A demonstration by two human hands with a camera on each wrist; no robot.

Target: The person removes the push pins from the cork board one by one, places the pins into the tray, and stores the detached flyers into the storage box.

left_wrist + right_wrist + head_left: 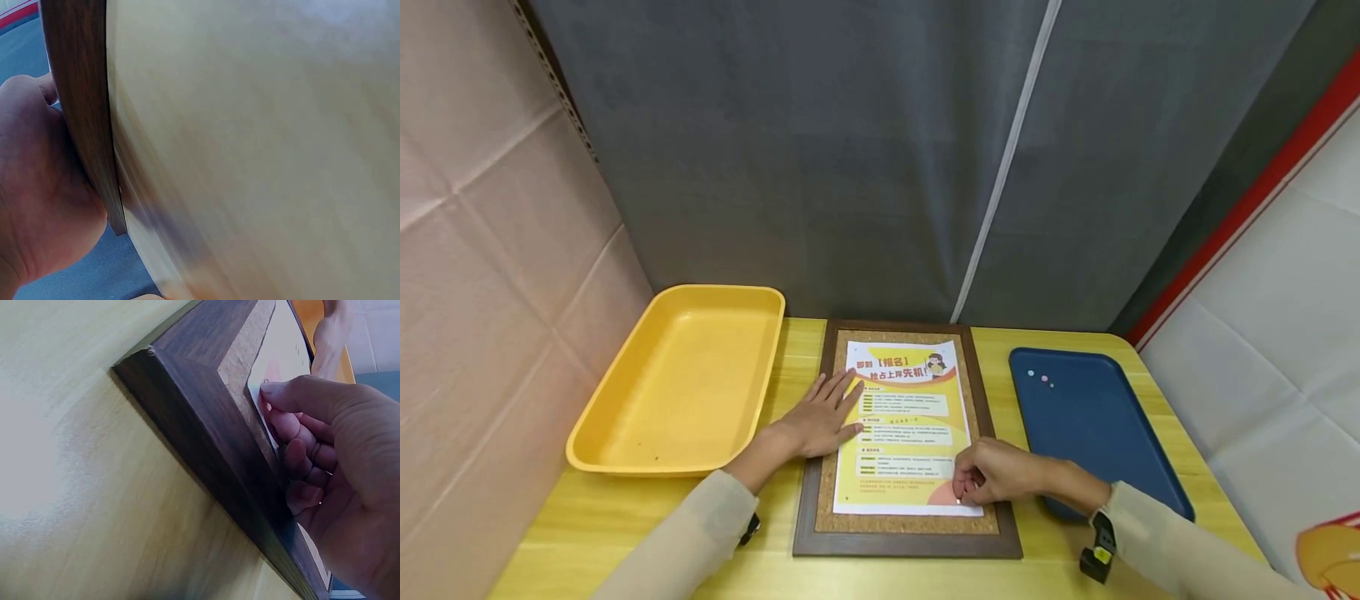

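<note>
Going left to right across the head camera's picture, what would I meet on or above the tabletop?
Yellow plastic tray → left hand → printed poster sheet → right hand → dark blue tray.

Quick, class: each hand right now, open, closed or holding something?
Left hand: open, resting on the left edge of the poster.
Right hand: closed, pinching what looks like a pushpin near the poster's lower right corner.

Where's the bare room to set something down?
Bare table lies in front of the corkboard, between the sleeves, and between board and blue tray, beyond the right hand. The blue tray's middle and the yellow tray's floor have room. Crowded: board, by paper, left hand and right hand; blue tray's far-left corner, by small pieces.
</note>
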